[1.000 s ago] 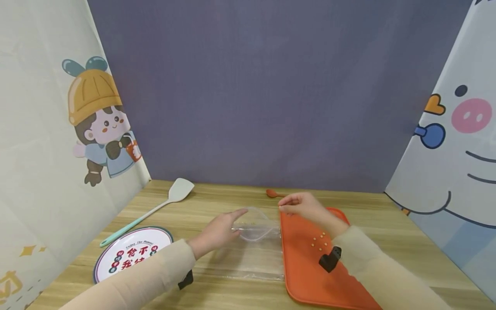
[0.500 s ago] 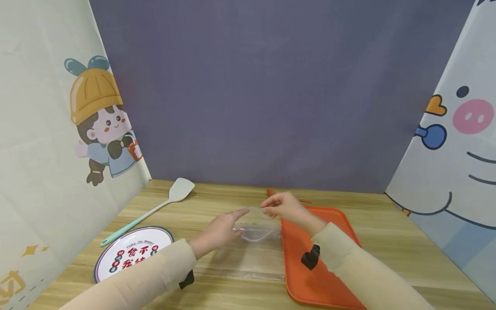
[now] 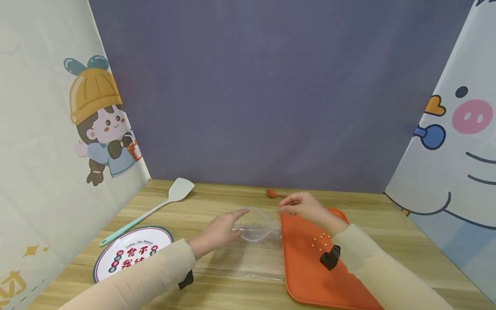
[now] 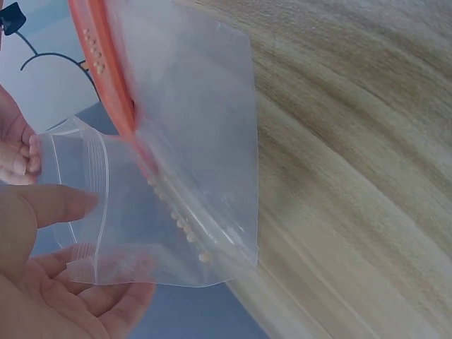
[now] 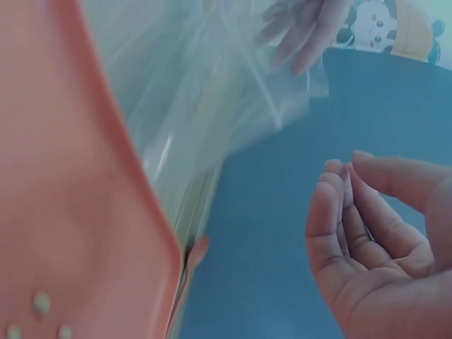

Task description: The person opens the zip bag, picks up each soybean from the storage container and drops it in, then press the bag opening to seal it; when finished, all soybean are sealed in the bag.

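Observation:
My left hand [image 3: 218, 232] grips a clear zip bag [image 4: 176, 92] by its mouth, thumb on one side and fingers on the other, and the mouth gapes. Several small pale-yellow beans [image 4: 185, 224] lie in a line inside the bag. My right hand [image 3: 306, 209] is over the far left corner of the orange tray [image 3: 300, 275], just right of the bag's mouth. Its thumb meets the curled fingertips [image 5: 332, 169]; I cannot tell whether a bean is between them. More beans [image 3: 320, 242] lie on the tray.
A round white plate [image 3: 133, 254] with red lettering stands at left, partly hidden by my left sleeve. Behind it lies a white spatula [image 3: 180, 189] with a mint handle. An orange spoon [image 3: 271, 193] lies beyond the tray. A grey-blue backdrop [image 3: 248, 94] closes the table's far side.
My right hand went left to the bag's mouth, then came back right over the tray's corner, so the beans there show again. The left hand and the bag have stayed in place.

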The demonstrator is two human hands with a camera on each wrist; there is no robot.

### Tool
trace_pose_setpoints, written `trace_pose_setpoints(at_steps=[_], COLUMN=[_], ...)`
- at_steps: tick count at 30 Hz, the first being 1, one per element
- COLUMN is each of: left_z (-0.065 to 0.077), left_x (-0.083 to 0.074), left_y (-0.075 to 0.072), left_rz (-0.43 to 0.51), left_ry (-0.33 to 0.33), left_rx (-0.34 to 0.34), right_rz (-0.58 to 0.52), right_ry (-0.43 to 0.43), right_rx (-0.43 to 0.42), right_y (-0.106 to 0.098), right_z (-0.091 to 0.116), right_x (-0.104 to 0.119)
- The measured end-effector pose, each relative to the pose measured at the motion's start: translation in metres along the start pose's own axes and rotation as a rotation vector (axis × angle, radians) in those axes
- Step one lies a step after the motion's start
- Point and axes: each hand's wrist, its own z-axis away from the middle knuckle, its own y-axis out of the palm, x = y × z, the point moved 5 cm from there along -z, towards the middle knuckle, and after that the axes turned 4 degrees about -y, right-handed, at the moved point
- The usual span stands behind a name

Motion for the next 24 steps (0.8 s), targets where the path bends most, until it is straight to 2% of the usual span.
trace_pose_setpoints(at_steps=[5, 15, 24], left_z=[0.000, 0.000, 0.000], left_x=[0.001, 0.004, 0.003], left_y=[0.000, 0.002, 0.001], left_rz=[0.005, 0.011, -0.003], left_ry=[-0.007, -0.028, -0.006], left_rx=[0.004, 0.015, -0.003], right_rz=[0.041, 0.082, 0.076], right_ry=[-0.016, 0.056, 0.143], right_rx=[0.003, 0.004, 0.023], right_y=[-0.019, -0.051, -0.069], right_z=[0.008, 0.027, 0.042], right_x=[-0.013, -0.049, -0.087])
